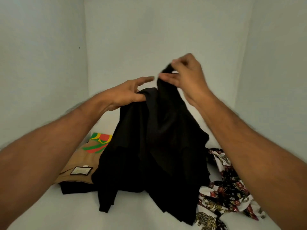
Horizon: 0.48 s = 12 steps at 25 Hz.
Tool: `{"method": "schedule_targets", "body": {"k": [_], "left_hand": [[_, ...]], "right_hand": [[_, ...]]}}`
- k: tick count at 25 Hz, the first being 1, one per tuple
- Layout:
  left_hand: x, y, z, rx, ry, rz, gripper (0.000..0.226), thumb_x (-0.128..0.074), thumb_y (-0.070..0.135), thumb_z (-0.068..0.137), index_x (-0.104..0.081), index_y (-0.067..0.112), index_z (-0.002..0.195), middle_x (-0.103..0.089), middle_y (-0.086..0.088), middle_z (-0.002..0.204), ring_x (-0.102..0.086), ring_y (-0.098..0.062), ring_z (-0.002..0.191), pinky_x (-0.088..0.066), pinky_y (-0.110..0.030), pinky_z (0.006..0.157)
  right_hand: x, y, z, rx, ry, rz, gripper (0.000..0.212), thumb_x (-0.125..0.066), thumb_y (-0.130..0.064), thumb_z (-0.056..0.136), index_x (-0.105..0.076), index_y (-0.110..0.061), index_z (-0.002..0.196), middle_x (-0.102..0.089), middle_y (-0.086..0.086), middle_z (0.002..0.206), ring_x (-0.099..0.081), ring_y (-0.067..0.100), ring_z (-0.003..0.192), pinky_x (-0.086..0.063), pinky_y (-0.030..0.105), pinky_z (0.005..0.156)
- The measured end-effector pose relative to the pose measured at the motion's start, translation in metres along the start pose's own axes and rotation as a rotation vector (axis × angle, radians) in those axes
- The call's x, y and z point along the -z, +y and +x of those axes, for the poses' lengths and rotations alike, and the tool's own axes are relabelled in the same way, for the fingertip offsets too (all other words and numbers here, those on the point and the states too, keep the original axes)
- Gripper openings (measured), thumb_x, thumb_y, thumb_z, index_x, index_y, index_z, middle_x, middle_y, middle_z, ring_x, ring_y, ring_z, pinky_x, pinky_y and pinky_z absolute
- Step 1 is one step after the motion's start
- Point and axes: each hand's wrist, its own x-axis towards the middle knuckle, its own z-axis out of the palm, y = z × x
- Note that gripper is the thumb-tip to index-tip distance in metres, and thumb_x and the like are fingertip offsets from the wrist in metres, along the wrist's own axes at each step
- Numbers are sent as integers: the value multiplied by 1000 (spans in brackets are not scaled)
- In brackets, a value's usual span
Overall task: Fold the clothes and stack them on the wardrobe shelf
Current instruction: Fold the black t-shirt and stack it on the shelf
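A black garment [154, 146] hangs in the middle of the white wardrobe shelf [66, 209], its lower part draped on the shelf. My right hand [186, 77] pinches its top edge and holds it highest. My left hand [127, 92] grips the fabric a little lower and to the left, thumb on the cloth and fingers stretched out. A folded tan garment [79, 165] with a red, green and yellow print and a white label lies at the left on a folded black piece [74, 188]. A crumpled patterned shirt [227, 188] lies at the right.
White walls close the shelf at the back [157, 39], the left [41, 63] and the right [279, 63]. Bare shelf shows at the front left and behind the black garment.
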Motion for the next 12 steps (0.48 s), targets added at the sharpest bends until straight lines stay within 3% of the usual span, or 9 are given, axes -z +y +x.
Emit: {"method": "schedule_targets", "body": {"k": [2, 4, 6, 7, 8, 10, 12], "left_hand": [[-13, 5, 1, -52, 52, 0, 46, -54, -5, 83, -64, 16, 123, -74, -10, 108, -71, -24, 100, -58, -31, 86], [-7, 7, -6, -57, 293, -9, 33, -52, -9, 84, -70, 15, 99, -77, 3, 85, -73, -13, 84, -57, -24, 76], [14, 2, -18, -37, 537, -108, 30, -52, -8, 88, -68, 17, 90, -75, 11, 72, -71, -6, 69, -57, -22, 71], [24, 0, -25, -33, 608, -162, 28, -53, -6, 90, -69, 18, 89, -75, 11, 71, -71, -6, 68, -57, -22, 71], [33, 0, -32, -36, 642, -197, 27, -55, -3, 90, -70, 18, 89, -75, 10, 72, -71, -7, 68, -58, -23, 71], [43, 1, -42, -64, 667, -221, 26, -56, 0, 90, -73, 20, 87, -76, 7, 77, -73, -11, 74, -58, -24, 70], [49, 5, -52, -88, 679, -267, 27, -57, 4, 89, -76, 22, 85, -77, 5, 83, -74, -14, 81, -58, -24, 71]], "right_hand": [[-31, 1, -18, 98, -99, -57, 7, -55, -11, 101, -52, -8, 96, -58, 12, 100, -76, 29, 76, -63, 33, 71], [-32, 18, -50, 268, 4, -184, 10, -58, -23, 100, -55, -13, 101, -63, 1, 98, -76, 20, 74, -59, 26, 66], [-14, 57, -102, 380, 112, -399, 10, -58, -30, 100, -56, -20, 99, -63, -5, 94, -69, 13, 79, -52, 20, 69], [-3, 83, -134, 388, 71, -579, 10, -57, -31, 99, -56, -22, 101, -61, -6, 96, -64, 11, 86, -50, 21, 74], [9, 112, -165, 332, -19, -787, 13, -57, -34, 98, -57, -23, 105, -59, -7, 104, -59, 11, 95, -48, 25, 81], [33, 169, -214, 48, -302, -1165, 36, -50, -50, 96, -54, -29, 124, -51, -5, 132, -48, 16, 124, -41, 38, 106], [59, 212, -235, -178, -560, -1406, 62, -32, -73, 90, -41, -40, 142, -28, -2, 160, -19, 24, 151, -8, 52, 122]]}}
